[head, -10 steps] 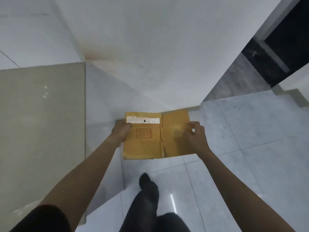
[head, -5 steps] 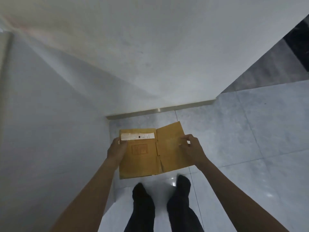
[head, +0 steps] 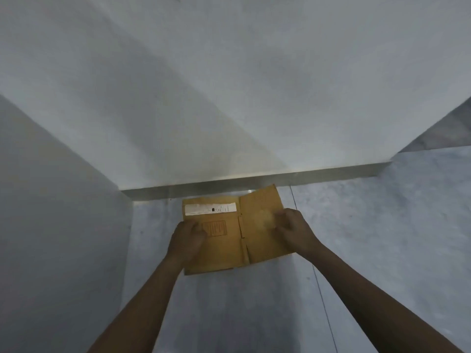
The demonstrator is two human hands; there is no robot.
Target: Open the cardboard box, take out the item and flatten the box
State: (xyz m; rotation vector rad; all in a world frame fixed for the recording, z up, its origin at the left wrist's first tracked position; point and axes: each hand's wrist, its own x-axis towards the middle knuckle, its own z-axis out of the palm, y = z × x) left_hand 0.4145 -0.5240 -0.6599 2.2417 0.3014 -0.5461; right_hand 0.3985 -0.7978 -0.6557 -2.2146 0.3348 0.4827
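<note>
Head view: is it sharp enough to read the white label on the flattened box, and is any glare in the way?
Head view: soft and dim; the white label on the flattened box shows only blurred marks, unreadable. A pale glare patch sits by the right hand; the left hand is smeared.

1. A flattened cardboard box (head: 229, 235) was gripped at its edges between both hands, over a grey tiled floor (head: 382, 238).
2. The left hand (head: 187, 240) clasped its left panel, just below a white label (head: 210, 208).
3. The right hand (head: 293, 230) pinched the right panel.
4. Beyond the hands stood a white wall (head: 229, 98).
</note>
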